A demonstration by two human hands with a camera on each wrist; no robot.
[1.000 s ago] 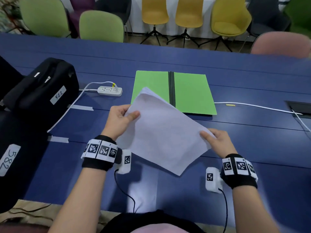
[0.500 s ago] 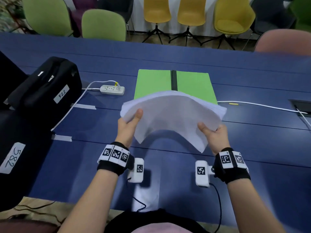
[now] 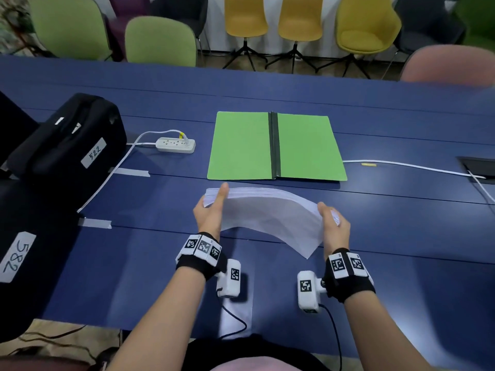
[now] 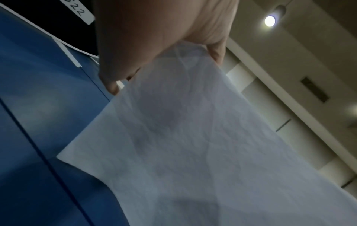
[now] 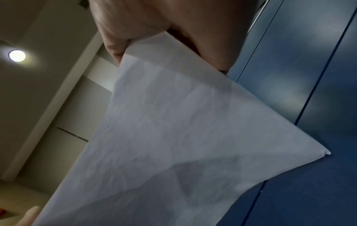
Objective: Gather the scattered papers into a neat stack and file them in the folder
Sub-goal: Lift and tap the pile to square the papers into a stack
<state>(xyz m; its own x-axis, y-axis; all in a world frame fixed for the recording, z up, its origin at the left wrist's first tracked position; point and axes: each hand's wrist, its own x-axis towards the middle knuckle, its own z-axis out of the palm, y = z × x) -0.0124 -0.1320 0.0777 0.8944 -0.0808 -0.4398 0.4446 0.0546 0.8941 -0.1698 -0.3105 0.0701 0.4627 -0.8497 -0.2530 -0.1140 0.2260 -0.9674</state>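
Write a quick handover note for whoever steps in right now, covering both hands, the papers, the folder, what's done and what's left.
Left hand: grips the left end of the paper stack, thumb on top.
Right hand: grips the right end.
Papers: gathered in one stack, held above the blue table, bowed upward in the middle, on the near side of the folder.
Folder: green, lying open and flat on the table, nothing in it.
Done: papers gathered.
Left: square the edges if needed, lay the stack in the folder, probably close it.
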